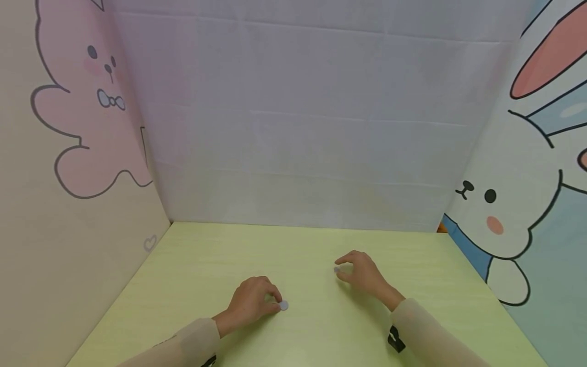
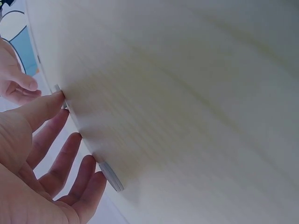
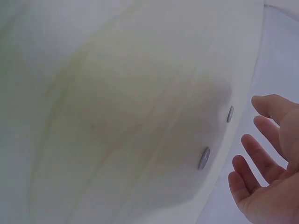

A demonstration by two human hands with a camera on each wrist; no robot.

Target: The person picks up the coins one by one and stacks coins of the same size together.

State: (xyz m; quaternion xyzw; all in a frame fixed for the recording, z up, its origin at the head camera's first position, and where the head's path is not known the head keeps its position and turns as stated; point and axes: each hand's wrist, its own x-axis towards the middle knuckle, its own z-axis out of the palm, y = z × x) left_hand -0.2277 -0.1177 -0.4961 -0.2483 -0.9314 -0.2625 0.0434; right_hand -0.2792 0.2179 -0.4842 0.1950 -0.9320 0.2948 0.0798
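Note:
My left hand (image 1: pixel 251 302) reaches down to the yellow table, with thumb and index finger pinching a small grey coin-like disc (image 1: pixel 284 305). In the left wrist view, this hand (image 2: pixel 51 158) has thumb and index tips together at a disc's edge, and a second grey disc (image 2: pixel 111 176) lies by the little finger. My right hand (image 1: pixel 362 272) hovers with thumb and index finger parted beside another pale disc (image 1: pixel 337 269). The right wrist view has that hand's fingers (image 3: pixel 254 151) loosely bent and apart from two discs, a nearer one (image 3: pixel 204 158) and a farther one (image 3: pixel 230 114).
The yellow table (image 1: pixel 312 341) runs back to a white cloth wall (image 1: pixel 298 127). Side panels stand left and right, one printed with a pink bear (image 1: pixel 98 148), the other with a white rabbit (image 1: pixel 513 163).

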